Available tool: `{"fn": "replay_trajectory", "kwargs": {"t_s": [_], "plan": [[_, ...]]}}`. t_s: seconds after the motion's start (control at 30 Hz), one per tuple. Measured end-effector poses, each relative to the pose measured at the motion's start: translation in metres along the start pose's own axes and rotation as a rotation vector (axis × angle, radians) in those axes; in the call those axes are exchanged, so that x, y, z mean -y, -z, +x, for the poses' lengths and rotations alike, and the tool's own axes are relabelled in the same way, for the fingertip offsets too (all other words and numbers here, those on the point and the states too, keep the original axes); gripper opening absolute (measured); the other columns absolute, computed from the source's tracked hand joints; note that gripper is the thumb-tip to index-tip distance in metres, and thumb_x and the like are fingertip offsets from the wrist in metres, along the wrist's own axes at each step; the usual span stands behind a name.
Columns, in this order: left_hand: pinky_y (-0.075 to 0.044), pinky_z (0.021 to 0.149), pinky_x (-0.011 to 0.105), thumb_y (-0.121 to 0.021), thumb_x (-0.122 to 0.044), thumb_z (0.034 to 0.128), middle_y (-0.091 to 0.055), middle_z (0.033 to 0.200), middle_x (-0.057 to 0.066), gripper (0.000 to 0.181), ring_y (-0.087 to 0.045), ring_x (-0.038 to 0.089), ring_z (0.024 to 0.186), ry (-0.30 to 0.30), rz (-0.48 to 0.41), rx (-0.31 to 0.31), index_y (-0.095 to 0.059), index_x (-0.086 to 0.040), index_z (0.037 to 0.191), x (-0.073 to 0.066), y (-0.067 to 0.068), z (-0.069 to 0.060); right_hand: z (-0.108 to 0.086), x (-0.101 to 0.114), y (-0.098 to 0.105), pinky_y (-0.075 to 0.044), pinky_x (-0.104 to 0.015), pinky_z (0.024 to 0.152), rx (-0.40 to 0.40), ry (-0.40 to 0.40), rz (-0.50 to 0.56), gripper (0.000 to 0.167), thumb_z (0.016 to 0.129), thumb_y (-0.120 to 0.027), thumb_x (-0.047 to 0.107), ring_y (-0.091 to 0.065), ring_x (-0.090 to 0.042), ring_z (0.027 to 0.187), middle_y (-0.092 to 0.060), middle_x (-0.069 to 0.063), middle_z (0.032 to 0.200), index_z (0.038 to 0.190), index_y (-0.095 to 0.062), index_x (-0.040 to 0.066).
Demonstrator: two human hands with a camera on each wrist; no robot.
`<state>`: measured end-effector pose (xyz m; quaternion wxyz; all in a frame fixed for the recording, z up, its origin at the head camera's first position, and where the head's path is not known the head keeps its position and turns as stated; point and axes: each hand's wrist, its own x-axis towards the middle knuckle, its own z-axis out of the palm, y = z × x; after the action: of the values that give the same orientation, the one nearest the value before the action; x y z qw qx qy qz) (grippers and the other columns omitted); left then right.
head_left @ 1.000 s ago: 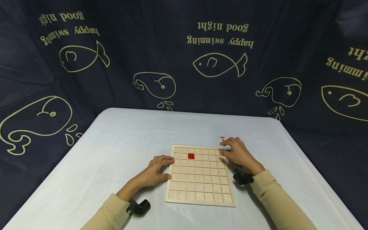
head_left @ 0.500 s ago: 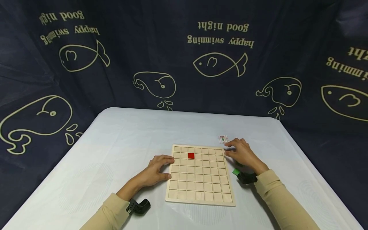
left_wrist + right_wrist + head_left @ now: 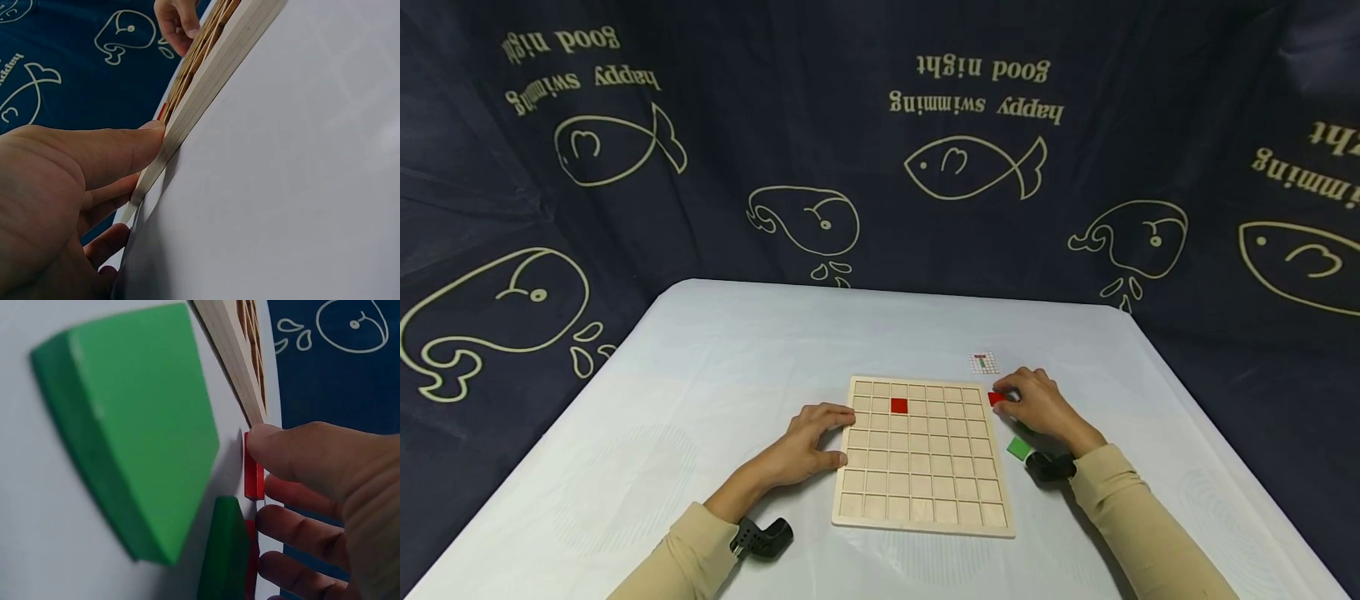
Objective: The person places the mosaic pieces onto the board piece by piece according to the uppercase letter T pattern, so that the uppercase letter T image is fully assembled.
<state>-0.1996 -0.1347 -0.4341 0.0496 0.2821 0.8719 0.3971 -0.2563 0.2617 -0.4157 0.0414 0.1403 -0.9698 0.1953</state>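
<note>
My left hand [image 3: 803, 446] rests against the left edge of a wooden grid board [image 3: 920, 510], fingers and thumb extended and touching its rim. A red square tile [image 3: 898, 406] sits in a cell of the board's second row from the far side. Beside the board's far right corner, my right hand [image 3: 1040, 408] pinches another red square tile [image 3: 253, 472] between thumb and fingers, low at the tabletop. Near the right wrist lies a green square tile [image 3: 1019, 448]. A second green tile [image 3: 225, 553] shows in the right wrist view, with a red tile [image 3: 252, 559] partly hidden behind it.
A small printed grid card [image 3: 982, 362] with red and green marks lies beyond the board's far right corner. White cloth covers the table [image 3: 760, 333]. A dark curtain [image 3: 850, 100] with fish and whale drawings hangs behind it.
My right hand has shifted right and slightly nearer, off the board's edge, to a red tile now visible at the fingertips. The card and green tile are uncovered. My left hand stays put.
</note>
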Motion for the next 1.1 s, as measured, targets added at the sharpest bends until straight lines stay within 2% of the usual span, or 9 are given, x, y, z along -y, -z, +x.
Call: {"fn": "replay_trajectory", "kwargs": {"t_s": [0.33,0.8,1.1], "plan": [[-0.021,0.106,0.055,-0.071,-0.018,0.0821,-0.044,0.142,0.003,0.054,-0.032,0.027,0.131,-0.001,0.0,-0.001,-0.052,-0.008,0.132,-0.0004,0.0001,-0.0006,-0.0028,-0.002,-0.0026,-0.035,-0.047,0.082,-0.013,-0.009,-0.004,0.032,0.081,-0.07,0.021,-0.049,-0.03,0.098,-0.061,-0.015,0.109,0.108,-0.069,0.005],[-0.02,0.107,0.055,-0.072,-0.019,0.0817,-0.045,0.142,0.001,0.054,-0.032,0.026,0.132,0.0,-0.005,0.0,-0.053,-0.008,0.132,0.0012,-0.0005,-0.0002,-0.0075,-0.007,-0.004,-0.032,-0.035,0.075,-0.049,-0.003,0.013,0.027,0.081,-0.068,0.017,-0.046,-0.023,0.089,-0.061,-0.01,0.098,0.105,-0.07,0.005],[-0.02,0.107,0.055,-0.071,-0.019,0.082,-0.045,0.142,0.002,0.054,-0.031,0.027,0.132,0.002,-0.005,-0.001,-0.053,-0.008,0.132,0.001,-0.0003,-0.0004,-0.0096,-0.0072,-0.0035,-0.032,-0.035,0.075,-0.066,0.005,0.022,0.025,0.082,-0.068,0.017,-0.045,-0.021,0.087,-0.06,-0.008,0.095,0.104,-0.07,0.005]]}}
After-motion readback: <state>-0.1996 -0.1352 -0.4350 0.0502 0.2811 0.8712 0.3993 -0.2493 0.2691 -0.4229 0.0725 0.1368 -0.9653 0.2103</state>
